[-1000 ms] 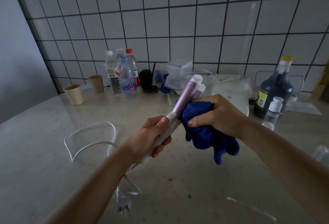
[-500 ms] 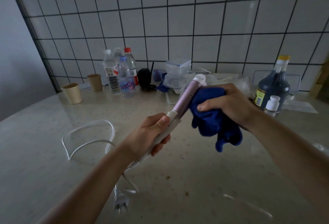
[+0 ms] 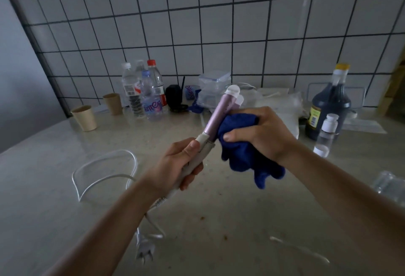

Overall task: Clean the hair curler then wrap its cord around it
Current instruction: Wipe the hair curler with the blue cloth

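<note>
My left hand point(image 3: 182, 163) grips the white handle of the hair curler point(image 3: 219, 115), which points up and away with its pink barrel and white tip. My right hand point(image 3: 260, 133) holds a bunched blue cloth point(image 3: 245, 155) pressed against the right side of the barrel, near its lower half. The white cord point(image 3: 105, 170) runs from the handle's base, loops over the counter at the left, and ends in a plug point(image 3: 143, 248) lying near the front edge under my left forearm.
At the back stand two paper cups point(image 3: 85, 117), several water bottles point(image 3: 151, 102), clear plastic boxes point(image 3: 214, 87), a dark liquid jug point(image 3: 328, 109) and a small white-capped bottle point(image 3: 325, 135). Clear packaging point(image 3: 388, 183) lies at the right edge. Small brown specks mark the counter point(image 3: 219, 221).
My right hand slid the cloth up the barrel toward the tip, then back down to its lower half. The left hand keeps its hold on the handle.
</note>
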Tool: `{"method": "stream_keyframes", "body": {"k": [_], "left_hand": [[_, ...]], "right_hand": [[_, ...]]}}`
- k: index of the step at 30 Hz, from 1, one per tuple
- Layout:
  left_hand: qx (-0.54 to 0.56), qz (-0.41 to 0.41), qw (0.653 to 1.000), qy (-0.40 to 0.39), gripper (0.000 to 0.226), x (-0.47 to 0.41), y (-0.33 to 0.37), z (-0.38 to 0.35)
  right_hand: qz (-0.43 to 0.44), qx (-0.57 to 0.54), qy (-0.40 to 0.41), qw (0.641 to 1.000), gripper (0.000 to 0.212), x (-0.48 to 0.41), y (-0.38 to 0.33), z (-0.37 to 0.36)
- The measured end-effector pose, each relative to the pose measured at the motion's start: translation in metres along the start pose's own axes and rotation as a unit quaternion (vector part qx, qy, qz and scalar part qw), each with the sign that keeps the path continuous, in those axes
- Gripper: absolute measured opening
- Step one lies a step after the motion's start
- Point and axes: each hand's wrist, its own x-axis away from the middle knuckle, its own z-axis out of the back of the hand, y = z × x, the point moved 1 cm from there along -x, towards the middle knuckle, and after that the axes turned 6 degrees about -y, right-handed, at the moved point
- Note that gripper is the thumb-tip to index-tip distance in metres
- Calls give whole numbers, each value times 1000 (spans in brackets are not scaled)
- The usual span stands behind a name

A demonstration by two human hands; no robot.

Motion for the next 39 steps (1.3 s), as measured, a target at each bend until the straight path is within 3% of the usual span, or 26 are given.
{"method": "stream_keyframes", "body": {"k": [5,12,14,16,22,28,31,35,39], "left_hand": [[7,10,1000,-18,65,2,-2,-4],[10,-1,1000,11,66,3,-1,1],[5,5,1000,9,66,3,-1,0],[5,6,1000,6,66,3,-2,-1],[7,0,1000,4,63,2,1,-2],[3,15,1000,-17,64,5,-2,-6],[-9,9,1000,-16,63,5,-2,-7],[-13,3,1000,2,66,4,-3,-1],[-26,31,999,17,54,0,-13,-1]], "right_hand": [[0,-56,75,996,12,-1,1,28],[-24,-50,-21,998,15,2,-2,-21],[-21,-62,-29,997,11,3,-1,-22],[-13,-56,-25,998,26,5,1,-20],[25,-80,-6,996,20,4,-2,-14],[-14,-162,113,980,12,-2,5,23],[-19,-162,76,984,11,-1,6,25],[-19,-83,-41,996,13,4,6,-14],[-33,-88,-24,995,31,7,17,-23]]}}
